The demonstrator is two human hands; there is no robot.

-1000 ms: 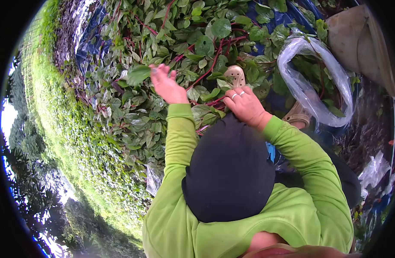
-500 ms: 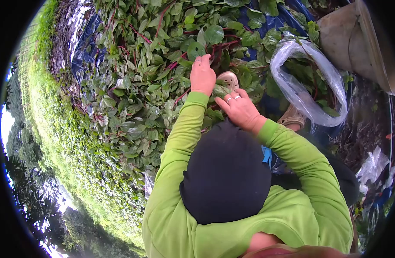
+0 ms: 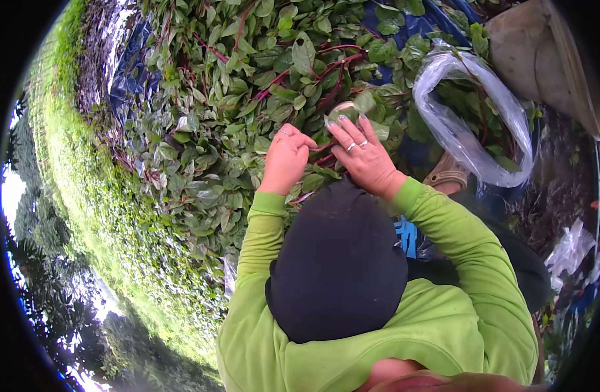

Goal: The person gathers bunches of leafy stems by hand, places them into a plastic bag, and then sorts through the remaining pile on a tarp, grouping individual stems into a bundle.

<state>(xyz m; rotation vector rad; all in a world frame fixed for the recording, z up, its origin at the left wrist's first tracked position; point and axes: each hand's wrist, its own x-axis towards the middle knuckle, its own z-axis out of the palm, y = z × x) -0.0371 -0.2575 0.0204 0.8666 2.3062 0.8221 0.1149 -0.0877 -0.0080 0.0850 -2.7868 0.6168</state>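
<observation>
My left hand [image 3: 285, 158] is closed in a pinch on a thin reddish stem [image 3: 323, 146], just left of my right hand. My right hand [image 3: 366, 155], with rings on it, lies over the other end of the leafy stem, its fingers fairly straight and thumb tucked toward the stem. Green leaves [image 3: 365, 103], one smeared by motion, show beyond its fingertips. What lies under the palm is hidden. Around both hands spreads a large heap of leafy greens [image 3: 228, 124] with purple-red stems.
An opened clear plastic bag [image 3: 437, 98] with leafy stems in it stands at the right. Behind it a large beige bucket [image 3: 529, 59] lies tilted. Blue tarpaulin [image 3: 431, 29] shows under the greens. A clog on a foot [image 3: 447, 173] is beside the bag.
My left hand has drawn back down and left, away from a round leaf, and now pinches a stem. My right hand's fingers have straightened and point farther up.
</observation>
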